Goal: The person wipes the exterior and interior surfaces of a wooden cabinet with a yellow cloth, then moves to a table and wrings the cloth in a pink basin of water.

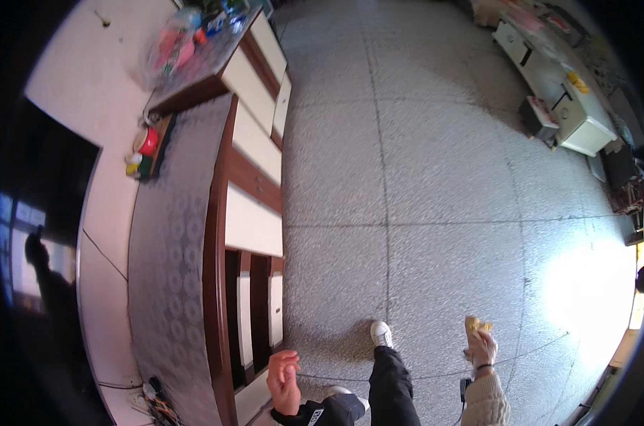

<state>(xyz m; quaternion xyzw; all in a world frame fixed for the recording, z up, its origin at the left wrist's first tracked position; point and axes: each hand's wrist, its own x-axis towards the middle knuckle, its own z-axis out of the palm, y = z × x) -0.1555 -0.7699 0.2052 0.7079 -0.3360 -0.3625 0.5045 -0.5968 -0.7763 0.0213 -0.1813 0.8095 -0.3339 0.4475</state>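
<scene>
My left hand point(284, 382), coming out of a dark cuff at the bottom centre-left, hangs beside the low cabinet point(218, 319) with its fingers loosely curled, apart from the thumb, and nothing visible in them. At the lower right, my right hand point(481, 351) grips a crumpled yellowish-tan piece, perhaps cloth or paper point(475, 324), above the floor. A dark band circles that wrist, below which is a beige knitted sleeve. A small black object with a cord point(464, 388) hangs next to this wrist. One white shoe point(381, 334) is forward on the speckled floor point(338, 170).
Left, the cabinet has dark open compartments and stands below a black screen point(50, 223). Plastic-wrapped items point(175, 50) lie on a further cabinet. A white cabinet point(583, 117) and a small box point(538, 117) stand at right. A thin dark line, perhaps a cable point(433, 377), crosses the floor.
</scene>
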